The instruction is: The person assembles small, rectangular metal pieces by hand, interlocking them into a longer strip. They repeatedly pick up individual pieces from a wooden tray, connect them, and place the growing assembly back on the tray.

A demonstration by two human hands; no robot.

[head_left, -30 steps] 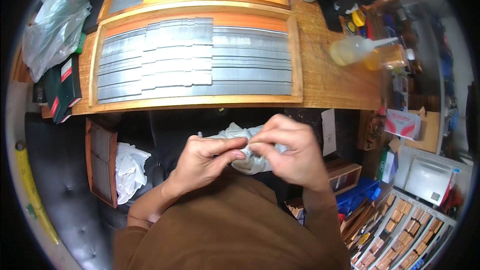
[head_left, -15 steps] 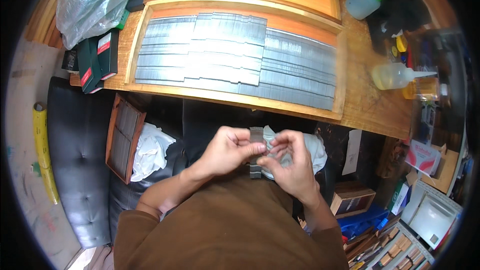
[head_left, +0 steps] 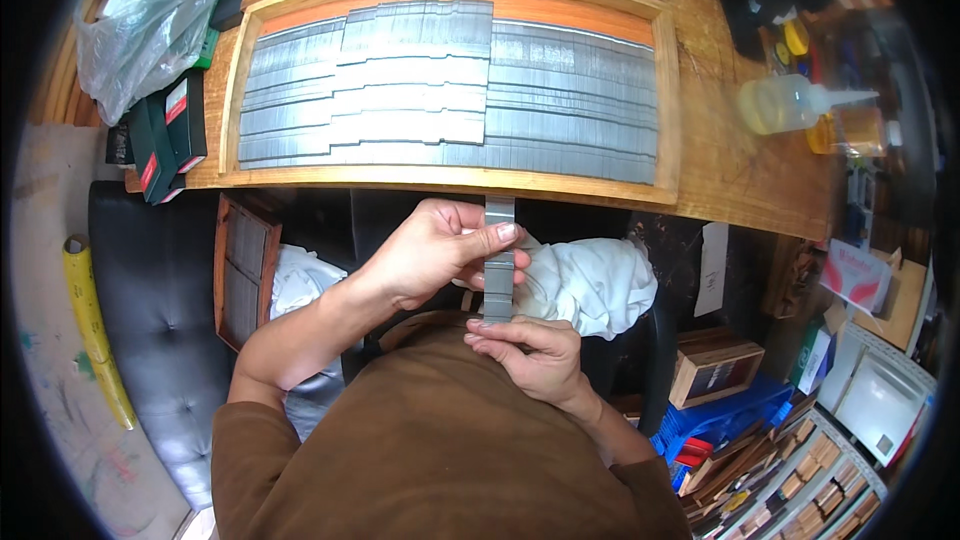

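Upright in front of my chest is a narrow bundle of grey metal strips [head_left: 498, 285]. My left hand [head_left: 445, 245] pinches its upper part, thumb across the front and fingertips showing past its right side. The bundle's lower end sits between the thumb and fingers of my right hand [head_left: 535, 348]. Just beyond my hands, a shallow wooden tray [head_left: 450, 177] on the table holds long rows of similar grey strips [head_left: 410, 90], with a raised layer in the middle. A crumpled white cloth [head_left: 595, 285] lies right of the bundle.
A reddish wooden box [head_left: 268, 275] of grey strips stands at left beside another white cloth [head_left: 305, 275]. The wooden table [head_left: 740, 195] carries a plastic bag [head_left: 150, 30], dark boxes [head_left: 185, 125] and a squeeze bottle [head_left: 780, 103]. Another wooden box [head_left: 715, 368] is at lower right.
My right hand has moved down and left to the bundle's lower end. My left hand has risen in the picture, and more of the bundle's face shows. The view has shifted slightly.
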